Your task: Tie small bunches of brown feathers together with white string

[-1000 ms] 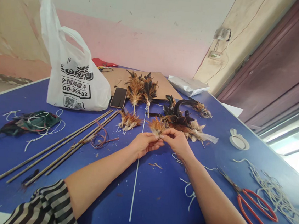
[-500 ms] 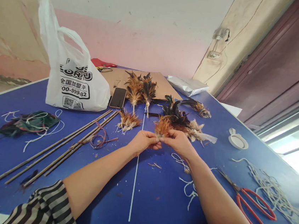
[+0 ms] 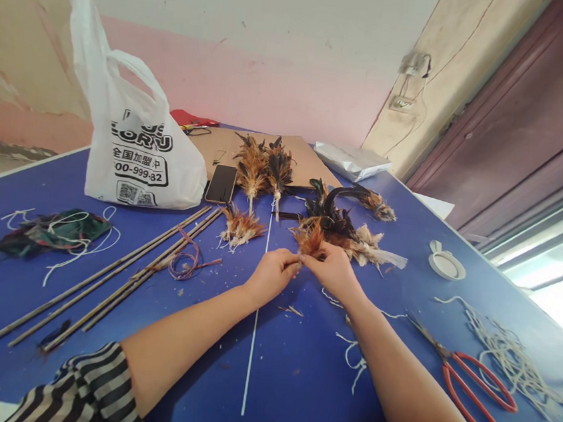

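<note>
- The blue table (image 3: 269,371) is nearest. Red-handled scissors (image 3: 469,385) lie on it to the right, and short bits of white string (image 3: 353,363) lie beside the right forearm.
- Both bare forearms reach forward and meet over the table's white centre line.
- The left hand (image 3: 272,274) is closed, with thumb and fingertips pinched on the bottom end of a small bunch of feathers (image 3: 310,237).
- The right hand (image 3: 335,274) is closed the same way on the same end, its fingertips touching those of the left.
- The bunch of feathers is held just above the table, between the two hands, with its orange-brown tips fanning up and away from the person.
- I judge the bunch to be very light, soft and springy. The tips would crush or fray under pressure, and single feathers could slide out of a loose pinch.
- The stiffer quill ends, gathered at the bottom, look like the best place to grip. That is where both hands have it.
- Just beyond the hands lies a heap of loose feathers (image 3: 350,228), dark and tan.
- A small tied tuft (image 3: 240,225) lies to its left.
- Thin sticks (image 3: 118,274) lie slantwise on the left side.
- Farther off are a phone (image 3: 222,183) and a white plastic bag (image 3: 137,149).
</note>
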A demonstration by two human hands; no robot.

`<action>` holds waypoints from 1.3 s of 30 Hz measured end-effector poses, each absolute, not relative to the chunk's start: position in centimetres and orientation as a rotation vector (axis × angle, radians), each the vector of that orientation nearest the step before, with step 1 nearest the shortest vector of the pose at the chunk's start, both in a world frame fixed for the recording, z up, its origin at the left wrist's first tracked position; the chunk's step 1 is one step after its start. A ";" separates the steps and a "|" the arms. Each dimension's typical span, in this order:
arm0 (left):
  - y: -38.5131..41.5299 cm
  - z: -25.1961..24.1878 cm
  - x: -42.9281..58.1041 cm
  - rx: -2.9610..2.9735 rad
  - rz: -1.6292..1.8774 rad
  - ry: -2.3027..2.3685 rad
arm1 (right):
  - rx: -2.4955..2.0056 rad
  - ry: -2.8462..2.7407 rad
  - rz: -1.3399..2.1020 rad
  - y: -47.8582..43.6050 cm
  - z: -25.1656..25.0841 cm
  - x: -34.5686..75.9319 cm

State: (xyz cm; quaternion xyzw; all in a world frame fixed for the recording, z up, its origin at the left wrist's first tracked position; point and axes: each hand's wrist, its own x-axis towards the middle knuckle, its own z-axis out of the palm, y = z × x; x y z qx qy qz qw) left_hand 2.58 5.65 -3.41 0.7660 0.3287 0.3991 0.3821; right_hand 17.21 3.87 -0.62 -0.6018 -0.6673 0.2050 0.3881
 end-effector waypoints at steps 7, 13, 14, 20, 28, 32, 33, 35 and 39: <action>6.2 -3.9 2.4 1.922 0.910 0.904 | -1.489 -1.754 0.552 3.7 -0.6 17.0; 6.7 -3.8 2.3 1.690 0.791 0.803 | -1.451 -1.850 0.615 3.5 -0.4 17.4; 6.7 -3.7 2.3 1.675 0.793 0.795 | -1.460 -1.865 0.613 3.5 -0.4 17.4; 6.4 -3.1 2.3 1.351 0.795 0.803 | -1.386 -1.755 0.754 3.7 -0.2 17.6; 7.2 -2.4 1.8 0.662 0.781 0.708 | -1.454 -1.934 0.172 3.2 -0.3 17.0; 6.7 -2.4 2.0 0.630 0.722 0.699 | -1.546 -2.023 -0.139 2.8 -0.1 16.4; 6.5 -2.5 2.1 0.636 0.707 0.699 | -1.560 -2.024 -0.165 2.8 -0.1 16.3; 6.4 -2.8 2.3 0.660 0.680 0.695 | -1.572 -2.018 -0.179 2.8 0.0 16.4; 6.2 -3.0 2.4 0.696 0.674 0.682 | -1.576 -1.974 -0.106 3.0 -0.2 16.6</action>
